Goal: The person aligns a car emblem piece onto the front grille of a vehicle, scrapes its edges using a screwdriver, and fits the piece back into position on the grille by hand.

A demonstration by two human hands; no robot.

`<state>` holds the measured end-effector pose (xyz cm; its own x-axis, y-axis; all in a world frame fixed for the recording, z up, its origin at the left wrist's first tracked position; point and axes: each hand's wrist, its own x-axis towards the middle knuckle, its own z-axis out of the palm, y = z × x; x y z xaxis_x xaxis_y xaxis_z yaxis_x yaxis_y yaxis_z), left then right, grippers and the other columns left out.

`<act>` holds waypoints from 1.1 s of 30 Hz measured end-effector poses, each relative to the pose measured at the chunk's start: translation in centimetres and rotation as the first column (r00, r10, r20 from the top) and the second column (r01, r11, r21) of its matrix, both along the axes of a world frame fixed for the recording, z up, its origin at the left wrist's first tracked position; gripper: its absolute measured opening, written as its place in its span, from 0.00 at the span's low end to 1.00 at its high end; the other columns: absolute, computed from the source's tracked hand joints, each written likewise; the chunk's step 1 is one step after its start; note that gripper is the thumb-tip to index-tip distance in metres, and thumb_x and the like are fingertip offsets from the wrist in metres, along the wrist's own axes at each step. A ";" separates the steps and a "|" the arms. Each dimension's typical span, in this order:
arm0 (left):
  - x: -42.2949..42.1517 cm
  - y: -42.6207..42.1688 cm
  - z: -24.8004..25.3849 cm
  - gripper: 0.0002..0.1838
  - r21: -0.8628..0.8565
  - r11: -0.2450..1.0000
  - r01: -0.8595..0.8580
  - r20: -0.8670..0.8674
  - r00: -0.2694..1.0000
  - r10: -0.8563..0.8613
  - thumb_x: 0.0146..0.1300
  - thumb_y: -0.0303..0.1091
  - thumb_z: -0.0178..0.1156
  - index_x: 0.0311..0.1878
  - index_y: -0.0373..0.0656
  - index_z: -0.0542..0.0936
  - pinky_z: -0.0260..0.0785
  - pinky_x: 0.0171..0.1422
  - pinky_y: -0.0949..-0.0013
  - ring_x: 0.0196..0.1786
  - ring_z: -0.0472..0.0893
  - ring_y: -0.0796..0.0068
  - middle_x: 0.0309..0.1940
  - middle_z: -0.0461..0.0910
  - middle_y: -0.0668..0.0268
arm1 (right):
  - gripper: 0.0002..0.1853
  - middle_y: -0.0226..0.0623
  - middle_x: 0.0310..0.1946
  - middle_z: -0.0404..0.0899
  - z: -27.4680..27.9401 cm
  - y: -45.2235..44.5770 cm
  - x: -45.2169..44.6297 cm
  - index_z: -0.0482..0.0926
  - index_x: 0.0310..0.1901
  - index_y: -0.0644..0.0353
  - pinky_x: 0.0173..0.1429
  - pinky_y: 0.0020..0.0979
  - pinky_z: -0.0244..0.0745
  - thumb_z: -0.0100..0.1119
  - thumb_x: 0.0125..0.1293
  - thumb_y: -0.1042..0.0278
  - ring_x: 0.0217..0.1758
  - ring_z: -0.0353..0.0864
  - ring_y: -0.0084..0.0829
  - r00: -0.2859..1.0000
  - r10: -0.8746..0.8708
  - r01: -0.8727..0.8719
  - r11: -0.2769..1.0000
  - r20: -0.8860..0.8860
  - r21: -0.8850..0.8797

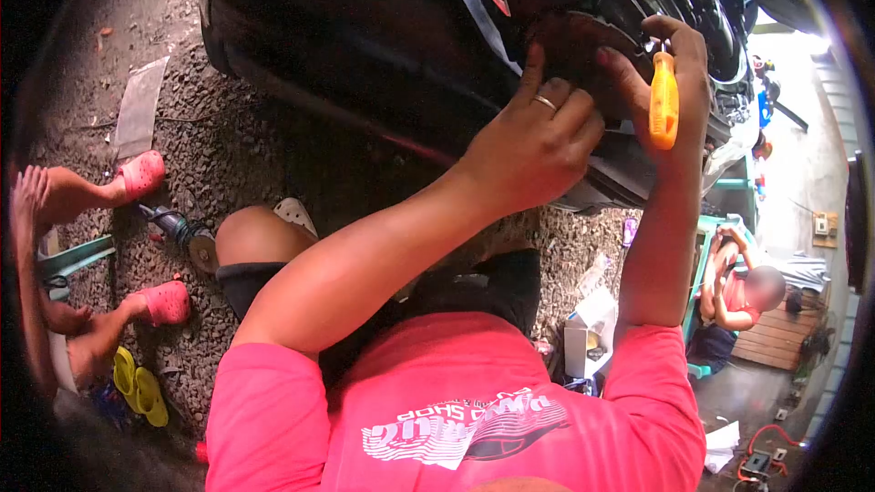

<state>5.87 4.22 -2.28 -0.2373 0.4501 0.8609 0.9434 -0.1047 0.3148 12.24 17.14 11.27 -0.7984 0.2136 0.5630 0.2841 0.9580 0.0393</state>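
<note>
A dark car bumper (365,55) fills the upper middle, with exposed parts behind its edge. My left hand (551,132), a ring on one finger, is at that edge. One of its fingers points up along the dark part, while the others are curled; what they grip, if anything, is hidden. Beside it, my right hand (679,64) has a screwdriver with a yellow-orange handle (664,109) tucked in its fingers, the handle hanging toward me. The right thumb reaches to a dark curved piece (592,36) between both hands.
A power tool (178,228) lies on the gravel (246,164) at left, near a seated person's pink clogs (167,303) and yellow slippers (141,387). At right are an open white box (588,333), another seated person (734,296) and a red cable (766,428).
</note>
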 end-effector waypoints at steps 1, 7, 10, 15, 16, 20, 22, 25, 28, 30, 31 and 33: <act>-0.4 -0.2 -0.3 0.12 -0.001 1.000 -0.001 -0.001 1.000 0.001 0.56 0.35 0.61 0.42 0.43 0.83 0.56 0.79 0.26 0.50 0.80 0.58 0.39 0.74 0.60 | 0.31 0.41 0.51 0.79 -0.1 -0.1 0.0 0.79 0.56 0.59 0.62 0.39 0.75 0.80 0.59 0.49 0.54 0.81 0.40 1.000 -0.009 0.009 1.000 -0.002 0.015; -5.8 -3.9 2.0 0.34 0.090 0.935 -0.343 0.118 0.936 0.332 0.49 0.39 0.78 0.60 0.44 0.77 0.61 0.71 0.46 0.65 0.72 0.51 0.56 0.75 0.58 | 0.28 0.41 0.51 0.78 -0.6 -0.2 0.0 0.78 0.56 0.59 0.62 0.37 0.74 0.79 0.60 0.56 0.54 0.80 0.40 0.999 0.036 -0.036 0.999 -0.041 -0.002; -8.4 -4.1 2.7 0.43 0.165 0.889 -0.427 0.224 0.894 0.388 0.47 0.42 0.81 0.67 0.44 0.72 0.60 0.71 0.48 0.68 0.69 0.49 0.59 0.74 0.56 | 0.31 0.46 0.51 0.75 -0.9 -0.1 0.0 0.78 0.56 0.56 0.61 0.42 0.76 0.83 0.53 0.61 0.56 0.80 0.47 0.998 0.013 -0.015 0.999 -0.057 -0.037; -8.0 -4.4 4.5 0.67 -0.221 0.884 -0.412 0.285 0.839 0.463 0.49 0.47 0.82 0.81 0.30 0.48 0.43 0.85 0.37 0.81 0.51 0.28 0.75 0.53 0.30 | 0.32 0.47 0.51 0.75 -0.9 0.0 -0.1 0.76 0.56 0.57 0.60 0.44 0.76 0.83 0.53 0.59 0.55 0.79 0.50 0.999 0.025 -0.026 1.000 -0.046 -0.016; -8.1 -4.3 4.6 0.66 -0.193 0.895 -0.402 0.286 0.850 0.443 0.50 0.45 0.82 0.82 0.31 0.47 0.43 0.85 0.37 0.81 0.50 0.28 0.75 0.54 0.30 | 0.32 0.47 0.51 0.75 -0.8 -0.2 -0.2 0.76 0.56 0.57 0.60 0.44 0.76 0.83 0.52 0.59 0.55 0.79 0.51 0.999 0.015 -0.016 1.000 -0.040 -0.019; -8.2 -3.8 4.5 0.69 -0.332 0.853 -0.403 0.294 0.815 0.499 0.49 0.44 0.82 0.82 0.31 0.42 0.42 0.86 0.38 0.82 0.49 0.28 0.75 0.54 0.31 | 0.32 0.47 0.51 0.75 -0.9 -0.2 -0.2 0.76 0.56 0.57 0.60 0.44 0.76 0.84 0.52 0.58 0.55 0.79 0.51 0.999 0.015 -0.016 1.000 -0.041 -0.019; -8.3 -3.3 3.6 0.59 -0.082 0.903 -0.421 0.322 0.846 0.424 0.52 0.39 0.80 0.82 0.39 0.53 0.45 0.84 0.39 0.80 0.54 0.31 0.74 0.58 0.36 | 0.32 0.47 0.51 0.75 -1.0 -0.2 -0.1 0.76 0.55 0.57 0.60 0.44 0.76 0.83 0.52 0.57 0.55 0.79 0.51 0.999 0.014 -0.015 1.000 -0.047 -0.022; -7.5 -2.8 3.2 0.46 0.161 0.890 -0.426 0.264 0.888 0.377 0.49 0.40 0.79 0.71 0.43 0.69 0.57 0.73 0.46 0.69 0.66 0.44 0.63 0.69 0.50 | 0.33 0.48 0.51 0.75 -0.9 0.2 -0.1 0.77 0.55 0.58 0.61 0.44 0.76 0.83 0.53 0.54 0.55 0.79 0.51 0.997 0.040 -0.041 0.999 -0.058 -0.008; -4.7 -2.4 1.6 0.35 0.133 0.927 -0.351 0.064 0.936 0.346 0.52 0.35 0.73 0.67 0.46 0.76 0.58 0.71 0.47 0.66 0.71 0.48 0.59 0.73 0.54 | 0.33 0.48 0.52 0.76 -0.8 0.3 0.1 0.77 0.55 0.58 0.60 0.45 0.77 0.82 0.54 0.51 0.56 0.79 0.52 0.996 0.053 -0.053 0.999 -0.068 0.007; -2.0 -1.8 0.2 0.31 0.041 0.962 -0.268 0.016 0.963 0.268 0.55 0.35 0.69 0.65 0.41 0.78 0.59 0.75 0.44 0.69 0.71 0.44 0.64 0.72 0.52 | 0.35 0.48 0.52 0.75 -1.1 0.5 0.2 0.76 0.56 0.58 0.60 0.46 0.77 0.82 0.53 0.49 0.55 0.79 0.53 0.994 0.074 -0.077 0.996 -0.079 -0.038; -0.9 -1.4 -0.3 0.31 -0.025 0.978 -0.207 -0.004 0.978 0.207 0.55 0.36 0.68 0.64 0.39 0.78 0.59 0.77 0.44 0.71 0.70 0.44 0.66 0.71 0.52 | 0.26 0.46 0.46 0.80 -1.0 0.4 0.1 0.79 0.50 0.60 0.55 0.40 0.80 0.81 0.56 0.58 0.49 0.83 0.48 0.986 0.109 -0.108 0.994 -0.128 0.015; 0.4 -1.0 -0.6 0.35 -0.156 0.963 -0.218 -0.091 0.974 0.206 0.55 0.39 0.68 0.66 0.32 0.76 0.60 0.79 0.46 0.76 0.65 0.45 0.71 0.69 0.50 | 0.26 0.45 0.47 0.79 0.0 -1.2 0.3 0.78 0.52 0.62 0.57 0.40 0.79 0.80 0.58 0.58 0.50 0.82 0.44 0.995 0.041 -0.049 0.995 -0.094 -0.084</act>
